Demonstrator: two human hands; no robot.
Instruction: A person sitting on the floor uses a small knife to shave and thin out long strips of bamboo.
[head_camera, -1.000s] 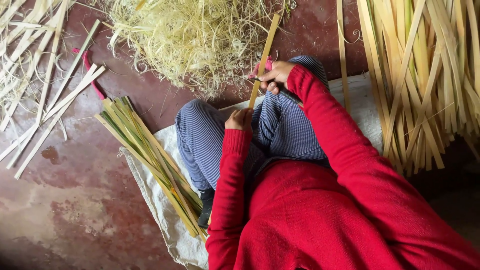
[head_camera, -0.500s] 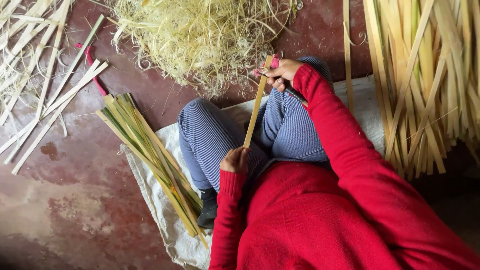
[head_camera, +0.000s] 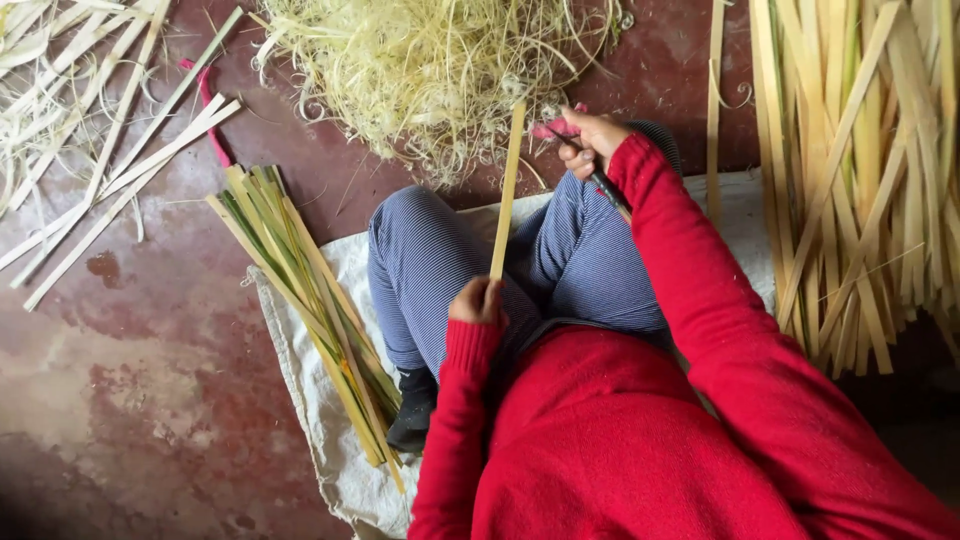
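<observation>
My left hand (head_camera: 478, 300) is closed around the near end of a thin pale bamboo strip (head_camera: 507, 190) that runs up over my lap in blue striped trousers. Its far tip lies just left of my right hand (head_camera: 588, 140), at the edge of a heap of curly pale shavings (head_camera: 430, 70). My right hand grips a dark-handled blade (head_camera: 610, 190) with a bit of pink beside the fingers. The blade's edge is hidden by my hand and red sleeve.
A bundle of green-yellow strips (head_camera: 310, 290) lies on a white sack (head_camera: 320, 400) at my left. Loose pale strips (head_camera: 110, 170) are scattered at top left, and a big pile of long strips (head_camera: 860, 180) lies on the right. The floor is dark red.
My left hand has drawn the strip back toward my body, so its far tip now ends beside my right hand. The right hand has shifted slightly right.
</observation>
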